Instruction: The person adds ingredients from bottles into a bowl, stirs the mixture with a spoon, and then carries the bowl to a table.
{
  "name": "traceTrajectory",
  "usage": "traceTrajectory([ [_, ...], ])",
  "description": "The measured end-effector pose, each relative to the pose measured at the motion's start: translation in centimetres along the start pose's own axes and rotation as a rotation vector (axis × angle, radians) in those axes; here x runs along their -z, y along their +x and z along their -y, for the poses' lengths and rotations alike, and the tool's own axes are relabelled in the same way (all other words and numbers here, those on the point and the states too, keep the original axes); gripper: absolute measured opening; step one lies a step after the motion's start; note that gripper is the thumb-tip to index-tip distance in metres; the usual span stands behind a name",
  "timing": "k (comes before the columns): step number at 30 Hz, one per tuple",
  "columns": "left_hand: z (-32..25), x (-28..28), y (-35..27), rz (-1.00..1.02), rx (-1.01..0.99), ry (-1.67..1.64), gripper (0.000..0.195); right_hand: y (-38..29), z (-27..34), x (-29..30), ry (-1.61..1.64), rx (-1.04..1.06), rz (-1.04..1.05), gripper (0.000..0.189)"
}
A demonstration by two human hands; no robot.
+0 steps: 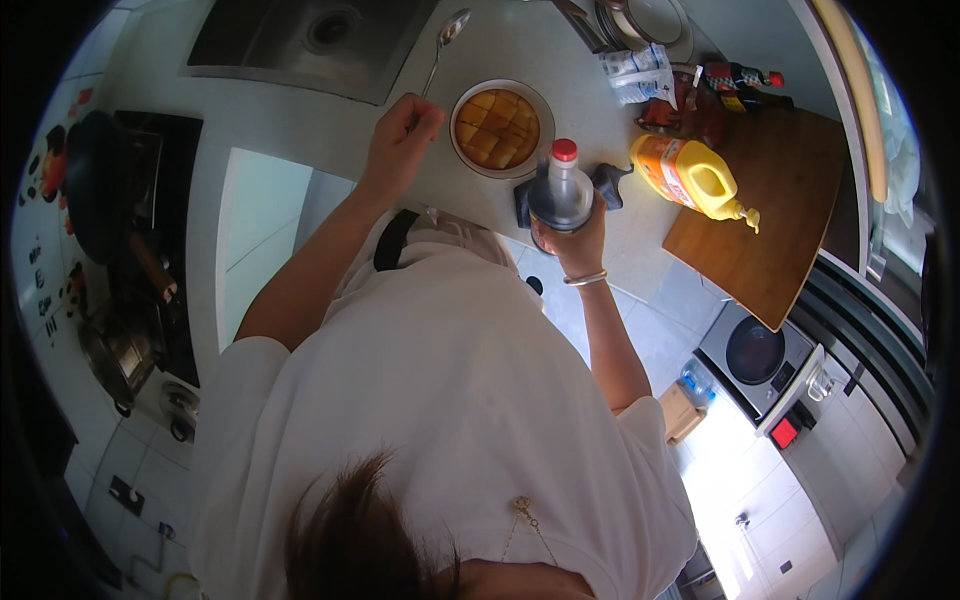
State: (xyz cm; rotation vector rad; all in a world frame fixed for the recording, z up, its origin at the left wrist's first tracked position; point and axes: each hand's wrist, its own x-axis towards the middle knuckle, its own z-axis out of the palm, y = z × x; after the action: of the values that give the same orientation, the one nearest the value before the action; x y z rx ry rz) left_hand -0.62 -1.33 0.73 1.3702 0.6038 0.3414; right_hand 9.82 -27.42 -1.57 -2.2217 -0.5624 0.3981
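Note:
My left hand [401, 142] is closed around the handle end of a metal spoon [452, 28], whose bowl points away from me over the counter. In my right hand [581, 240] is a clear bottle with a red cap [564, 150], held upright at the counter's front edge; dark liquid shows low in it. Between the hands, a round white bowl [547, 112] holds a yellow-brown food scored into squares [497, 129]. A dark cloth [613, 184] lies beside the bottle, partly hidden by it.
A sink [292, 45] lies at the upper left. To the right are a yellow pump bottle [686, 174], a wooden board [780, 202], plastic packets [640, 73] and dark sauce bottles [739, 76] lying down. Stacked plates [660, 22] stand behind. A stove with a wok [101, 187] is far left.

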Motion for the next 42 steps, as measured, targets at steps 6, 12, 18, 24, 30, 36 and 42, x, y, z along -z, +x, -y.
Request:
traceTrajectory([
  [6,-0.9,0.0,0.2,0.014,-0.008,0.086,0.018,-0.2,0.7,0.1,0.135,-0.017,-0.004,0.081],
  [12,-1.5,-2.9,0.7,0.14,-0.012,-0.058,0.018,-0.3,1.5,0.2,0.157,0.135,0.029,0.09],
  [18,-2.9,-5.6,0.7,0.309,0.001,-0.048,0.018,-0.4,3.3,0.0,0.285,0.095,0.032,0.091],
  [24,-3.6,-6.0,0.4,0.351,-0.064,0.107,0.017,-0.2,4.6,0.5,0.284,0.094,0.004,0.09],
  [30,-4.4,-6.5,0.3,0.285,-0.274,0.299,0.016,-0.1,5.2,1.6,0.284,0.027,0.053,0.087],
  [36,-6.5,-7.0,1.3,0.327,-0.426,0.562,0.015,0.8,6.5,3.6,0.312,-0.041,0.145,0.084],
  [42,-7.7,-7.8,2.8,0.34,-0.66,0.733,0.02,1.6,7.2,5.2,0.286,-0.032,0.096,0.083],
])
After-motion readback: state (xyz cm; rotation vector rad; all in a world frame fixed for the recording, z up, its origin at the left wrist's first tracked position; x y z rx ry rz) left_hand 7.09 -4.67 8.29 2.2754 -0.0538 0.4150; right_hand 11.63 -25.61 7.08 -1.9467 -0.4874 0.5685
